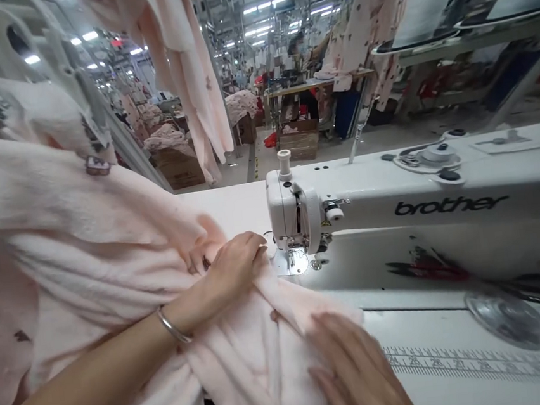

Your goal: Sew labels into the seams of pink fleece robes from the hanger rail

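Observation:
Soft pale pink plush fabric (244, 332) with small dark printed motifs spreads in folds from the left side to the machine's front. My left hand (237, 260), below a silver bangle on the wrist, has its fingers closed on the fabric just left of the needle area. The white sewing machine (294, 210) stands beside it, its presser foot over a shiny needle plate (297, 263). My right hand (357, 366) is somewhat blurred, with fingers stretched out and thumb apart against the fabric's right edge, nearer to me.
Dark-bladed thread snips (426, 267) lie under the machine arm. A printed ruler scale (457, 363) runs along the table, with a clear round disc (510, 316) behind. Pink pieces (180, 64) hang ahead; thread cones (427, 3) stand upper right. A person works farther back.

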A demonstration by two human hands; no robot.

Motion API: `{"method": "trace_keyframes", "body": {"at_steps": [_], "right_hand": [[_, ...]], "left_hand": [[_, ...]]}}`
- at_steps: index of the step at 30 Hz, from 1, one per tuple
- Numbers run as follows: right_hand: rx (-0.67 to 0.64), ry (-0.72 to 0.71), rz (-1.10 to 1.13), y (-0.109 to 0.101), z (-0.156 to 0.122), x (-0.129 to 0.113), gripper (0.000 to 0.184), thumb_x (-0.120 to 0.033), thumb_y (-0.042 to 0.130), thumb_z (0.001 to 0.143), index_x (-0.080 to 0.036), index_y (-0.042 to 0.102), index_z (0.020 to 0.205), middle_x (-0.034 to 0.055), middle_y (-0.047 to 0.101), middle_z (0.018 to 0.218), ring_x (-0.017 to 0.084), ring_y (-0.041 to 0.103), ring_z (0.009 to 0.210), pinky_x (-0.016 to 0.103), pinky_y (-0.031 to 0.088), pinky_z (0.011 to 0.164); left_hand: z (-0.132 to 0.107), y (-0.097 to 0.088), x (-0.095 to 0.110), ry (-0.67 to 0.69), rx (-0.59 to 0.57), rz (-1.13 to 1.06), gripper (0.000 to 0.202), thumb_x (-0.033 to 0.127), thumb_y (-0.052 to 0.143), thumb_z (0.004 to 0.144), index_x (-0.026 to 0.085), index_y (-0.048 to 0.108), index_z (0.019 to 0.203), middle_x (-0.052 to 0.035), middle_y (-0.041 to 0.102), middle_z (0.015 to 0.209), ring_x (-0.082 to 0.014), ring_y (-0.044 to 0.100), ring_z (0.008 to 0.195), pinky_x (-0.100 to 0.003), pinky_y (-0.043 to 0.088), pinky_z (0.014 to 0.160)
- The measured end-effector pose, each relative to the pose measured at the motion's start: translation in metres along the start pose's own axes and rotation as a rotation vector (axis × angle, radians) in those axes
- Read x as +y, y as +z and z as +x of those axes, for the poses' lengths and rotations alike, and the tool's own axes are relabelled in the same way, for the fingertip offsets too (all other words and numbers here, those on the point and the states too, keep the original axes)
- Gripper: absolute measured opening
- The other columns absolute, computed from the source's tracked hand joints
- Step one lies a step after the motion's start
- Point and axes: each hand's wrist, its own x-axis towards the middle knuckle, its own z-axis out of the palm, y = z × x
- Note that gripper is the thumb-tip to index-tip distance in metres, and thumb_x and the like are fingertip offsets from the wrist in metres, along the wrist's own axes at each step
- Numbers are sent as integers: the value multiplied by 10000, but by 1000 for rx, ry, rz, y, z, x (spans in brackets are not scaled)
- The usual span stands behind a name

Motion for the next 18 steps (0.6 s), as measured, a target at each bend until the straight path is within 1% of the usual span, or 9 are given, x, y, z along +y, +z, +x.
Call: {"method": "trace_keyframes", "body": {"at_steps": [2, 3, 6, 8, 10, 12, 15, 17, 18], "right_hand": [[63, -95, -155, -2, 15, 8, 265, -327, 456, 922, -169, 640, 1029, 116, 600, 1195, 307, 518, 1164, 450, 480, 916], [65, -96, -175, -6, 21, 10, 233, -284, 426, 933, -179, 627, 983, 102, 627, 1132, 279, 555, 1114, 409, 503, 874], [-58, 161, -41, -29, 36, 15, 242, -303, 358, 965, -219, 574, 895, 5, 639, 779, 140, 629, 723, 198, 506, 596], [-36, 310, -142, -46, 40, 21, 269, -386, 344, 964, -230, 562, 976, -5, 632, 764, 139, 610, 633, 205, 466, 501], [103, 247, -391, -53, 37, 28, 345, -403, 317, 959, -194, 547, 1108, 60, 651, 957, 211, 633, 824, 291, 502, 636], [164, 11, -560, -49, 30, 33, 385, -350, 311, 956, -134, 535, 1182, 122, 611, 1130, 268, 575, 1035, 372, 471, 817], [35, -345, -616, -27, 25, 35, 343, -286, 356, 947, -136, 576, 1162, 97, 615, 1179, 228, 551, 1099, 340, 424, 891], [-3, -406, -677, -12, 37, 39, 356, -293, 345, 950, -142, 593, 1155, 93, 616, 1194, 237, 558, 1101, 366, 434, 873], [-6, -371, -693, -7, 49, 44, 354, -290, 343, 947, -144, 610, 1129, 101, 624, 1178, 251, 561, 1097, 394, 440, 870]], "left_hand": [[-11, 2, 6, 181, 90, -106, 196, 202, 384, 928, 145, 570, 906, -71, 619, 874, -172, 582, 810, -282, 456, 703], [-16, 4, 9, 308, 134, -143, 183, 191, 404, 918, 141, 571, 864, -69, 614, 819, -168, 576, 772, -276, 453, 679], [-31, 7, 14, 740, 162, -193, 131, 159, 457, 886, 126, 581, 859, -78, 622, 762, -171, 566, 736, -274, 454, 656], [-37, 11, 16, 864, 95, -200, 169, 147, 455, 883, 103, 582, 986, -109, 654, 881, -188, 583, 831, -284, 479, 734], [-41, 18, 16, 796, 3, -171, 295, 200, 450, 901, 85, 526, 1162, -151, 625, 1107, -225, 557, 1040, -341, 458, 919], [-44, 26, 15, 642, -102, -102, 437, 307, 456, 910, 93, 444, 1290, -178, 523, 1294, -282, 447, 1232, -451, 355, 1060], [-44, 36, 8, 449, -248, -5, 604, 429, 443, 900, 151, 298, 1416, -175, 325, 1466, -349, 254, 1368, -576, 259, 1089], [-38, 41, 0, 334, -301, 31, 679, 466, 423, 897, 174, 189, 1462, -162, 218, 1516, -370, 155, 1398, -611, 228, 1084], [-33, 42, -6, 280, -323, 41, 699, 483, 414, 894, 178, 161, 1470, -157, 196, 1523, -375, 129, 1402, -624, 204, 1086]]}}
